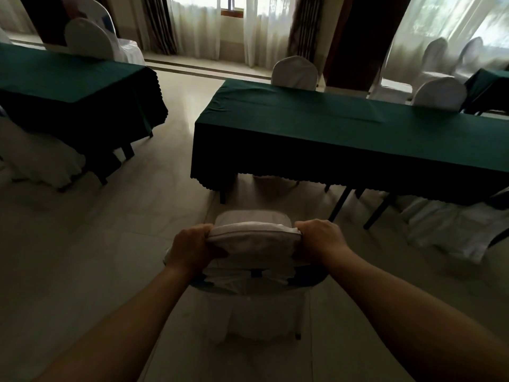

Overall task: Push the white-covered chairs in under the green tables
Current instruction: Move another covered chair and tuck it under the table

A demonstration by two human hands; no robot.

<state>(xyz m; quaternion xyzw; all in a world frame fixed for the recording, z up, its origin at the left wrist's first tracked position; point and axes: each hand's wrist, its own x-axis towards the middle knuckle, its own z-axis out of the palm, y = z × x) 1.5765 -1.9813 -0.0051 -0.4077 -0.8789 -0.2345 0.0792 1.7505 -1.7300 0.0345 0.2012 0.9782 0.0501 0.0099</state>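
A long green worktop (344,128) spans the room ahead. Short of its near edge, on the pale floor (96,244), stands a white-covered chair (256,293) (seat not yet under). Left hand (190,248) and right hand (321,237) grip its backrest top, fingers wrapped tight.

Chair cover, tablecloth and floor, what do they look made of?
Chair cover: white woven fabric, matte; it bunches under both hands. Tablecloth: green cloth, matte, draped with a scalloped hem. Floor: probably polished stone or ceramic tile; glossy, with joint lines.
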